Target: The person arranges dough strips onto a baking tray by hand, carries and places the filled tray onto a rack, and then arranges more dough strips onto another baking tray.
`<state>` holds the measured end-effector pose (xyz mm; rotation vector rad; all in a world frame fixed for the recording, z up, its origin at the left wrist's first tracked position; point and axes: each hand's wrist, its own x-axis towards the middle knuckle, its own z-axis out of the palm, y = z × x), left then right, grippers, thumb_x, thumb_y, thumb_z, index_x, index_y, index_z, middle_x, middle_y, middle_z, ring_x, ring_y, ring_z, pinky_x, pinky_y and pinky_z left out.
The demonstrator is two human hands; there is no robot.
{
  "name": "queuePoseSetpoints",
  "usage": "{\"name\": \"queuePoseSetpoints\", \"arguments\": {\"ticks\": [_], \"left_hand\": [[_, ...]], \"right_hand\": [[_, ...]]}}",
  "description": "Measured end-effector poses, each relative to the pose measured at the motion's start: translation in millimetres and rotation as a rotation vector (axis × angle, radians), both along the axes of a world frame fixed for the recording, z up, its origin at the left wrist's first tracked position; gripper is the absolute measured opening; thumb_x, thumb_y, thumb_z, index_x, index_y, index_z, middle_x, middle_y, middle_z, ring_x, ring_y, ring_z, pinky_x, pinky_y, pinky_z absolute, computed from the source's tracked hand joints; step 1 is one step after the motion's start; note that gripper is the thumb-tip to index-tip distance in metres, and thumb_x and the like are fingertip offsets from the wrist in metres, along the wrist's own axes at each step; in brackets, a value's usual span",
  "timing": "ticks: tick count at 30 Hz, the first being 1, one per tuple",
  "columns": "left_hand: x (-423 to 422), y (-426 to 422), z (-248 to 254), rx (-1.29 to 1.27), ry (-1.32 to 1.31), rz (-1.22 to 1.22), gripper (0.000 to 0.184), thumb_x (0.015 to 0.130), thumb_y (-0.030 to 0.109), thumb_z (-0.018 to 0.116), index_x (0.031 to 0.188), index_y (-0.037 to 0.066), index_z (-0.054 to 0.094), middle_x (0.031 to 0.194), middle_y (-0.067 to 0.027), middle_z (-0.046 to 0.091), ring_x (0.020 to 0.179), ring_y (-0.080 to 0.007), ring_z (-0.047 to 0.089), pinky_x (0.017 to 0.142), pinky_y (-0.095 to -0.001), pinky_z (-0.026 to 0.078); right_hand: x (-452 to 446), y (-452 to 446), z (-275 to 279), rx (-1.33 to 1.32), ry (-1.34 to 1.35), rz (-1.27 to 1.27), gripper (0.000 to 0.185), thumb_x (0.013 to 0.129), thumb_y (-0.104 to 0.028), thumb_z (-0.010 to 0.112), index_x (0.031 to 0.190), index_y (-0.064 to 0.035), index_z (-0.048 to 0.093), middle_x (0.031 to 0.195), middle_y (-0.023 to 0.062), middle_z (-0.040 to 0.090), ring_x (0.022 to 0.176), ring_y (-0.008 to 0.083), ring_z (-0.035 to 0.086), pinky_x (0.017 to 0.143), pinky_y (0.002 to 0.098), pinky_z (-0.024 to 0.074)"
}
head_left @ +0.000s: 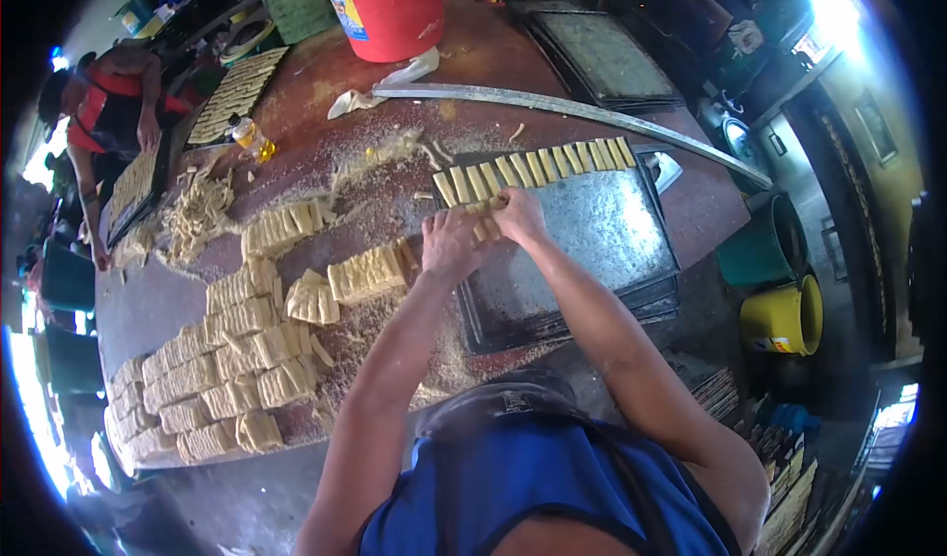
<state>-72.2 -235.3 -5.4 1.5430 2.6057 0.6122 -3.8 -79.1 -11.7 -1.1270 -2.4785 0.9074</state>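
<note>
The person's right hand was closed, thumb and fingers pinching short dough strips at the left side of a dark metal tray. The left hand was bent against the same strips; whether it gripped any could not be told. A neat row of strips lined the tray's far edge. Left of the tray, stacked bundles of strips covered part of the floury desk. Beyond lay a long metal bar, near a red bucket. Another person leaned in at the desk's far left.
</note>
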Motion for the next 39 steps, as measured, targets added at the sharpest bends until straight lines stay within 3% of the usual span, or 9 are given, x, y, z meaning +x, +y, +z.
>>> {"name": "queuePoseSetpoints", "arguments": {"ticks": [14,20,25,27,30,31,33,35,39], "left_hand": [[19.1,30.4,3.0,0.062,0.034,-0.046,0.058,0.073,0.036,0.082,0.124,0.018,0.063,0.127,-0.0011,0.057,0.126,-0.0227,0.047,0.109,-0.0505,0.028],[31.7,37.6,18.3,0.046,0.009,0.070,0.054,0.076,0.037,0.081,0.124,0.018,0.064,0.127,-0.0013,0.058,0.127,-0.0229,0.048,0.110,-0.0509,0.027],[6.6,-29.2,31.1,0.035,-0.021,0.263,0.055,0.080,0.038,0.079,0.128,0.018,0.063,0.139,-0.0029,0.054,0.132,-0.0234,0.045,0.115,-0.0520,0.024],[-23.1,-76.9,23.2,-0.018,-0.075,0.365,0.060,0.079,0.041,0.079,0.131,0.018,0.060,0.143,-0.0044,0.052,0.134,-0.0245,0.044,0.116,-0.0511,0.027],[-56.9,-134.0,27.1,-0.103,-0.136,0.384,0.073,0.074,0.028,0.084,0.139,0.016,0.053,0.143,-0.0077,0.050,0.135,-0.0288,0.042,0.114,-0.0466,0.031],[-73.8,-146.0,18.9,-0.187,-0.219,0.339,0.086,0.071,0.029,0.087,0.144,0.014,0.045,0.146,-0.0104,0.047,0.139,-0.0301,0.038,0.116,-0.0468,0.028],[-79.0,-153.3,30.1,-0.346,-0.239,0.420,0.096,0.067,0.031,0.089,0.147,0.011,0.040,0.150,-0.0137,0.042,0.142,-0.0310,0.034,0.119,-0.0460,0.026],[-88.5,-161.9,21.2,-0.380,-0.242,0.338,0.101,0.064,0.035,0.091,0.147,0.009,0.039,0.152,-0.0141,0.041,0.141,-0.0326,0.035,0.118,-0.0450,0.028],[-92.8,-170.1,12.1,-0.344,-0.295,0.271,0.109,0.059,0.041,0.093,0.147,0.005,0.039,0.150,-0.0172,0.042,0.138,-0.0357,0.039,0.117,-0.0453,0.031]], "right_hand": [[28.9,38.1,-11.7,0.055,0.066,0.012,0.030,0.078,-0.027,0.076,0.097,-0.0047,0.073,0.093,0.0190,0.072,0.088,0.0333,0.071,0.081,0.0404,0.0542],[35.0,50.1,-9.4,-0.083,0.160,0.181,0.018,0.080,-0.022,0.072,0.092,-0.0080,0.073,0.087,0.0187,0.072,0.085,0.0368,0.070,0.077,0.0455,0.0549],[31.7,26.3,21.0,-0.033,0.362,0.222,0.022,0.086,-0.024,0.070,0.096,-0.0043,0.072,0.082,0.0148,0.072,0.073,0.0273,0.071,0.069,0.0381,0.0557],[24.2,-5.9,39.1,-0.621,0.330,0.234,0.024,0.089,-0.025,0.068,0.101,-0.0047,0.071,0.078,0.0095,0.072,0.067,0.0192,0.068,0.066,0.0331,0.0555],[-18.2,-65.9,3.2,-0.941,0.142,0.478,0.031,0.085,-0.019,0.071,0.110,-0.0006,0.067,0.087,0.0086,0.069,0.071,0.0164,0.066,0.059,0.0312,0.0561],[-36.1,-85.4,-19.3,-0.914,0.028,0.549,0.026,0.086,-0.024,0.069,0.103,-0.0036,0.070,0.082,0.0088,0.070,0.070,0.0184,0.067,0.064,0.0350,0.0575],[-67.0,-115.6,-56.6,-0.435,-0.143,0.722,0.029,0.088,-0.030,0.061,0.100,-0.0055,0.071,0.087,0.0173,0.072,0.078,0.0244,0.071,0.075,0.0383,0.0581],[-74.8,-140.0,-34.5,-0.489,-0.162,0.498,0.031,0.088,-0.031,0.059,0.101,-0.0057,0.071,0.090,0.0204,0.072,0.082,0.0287,0.072,0.079,0.0408,0.0579],[-87.1,-167.8,-9.3,-0.194,-0.105,0.228,0.038,0.084,-0.033,0.061,0.102,-0.0007,0.070,0.095,0.0251,0.070,0.093,0.0399,0.069,0.085,0.0474,0.0549]]}}
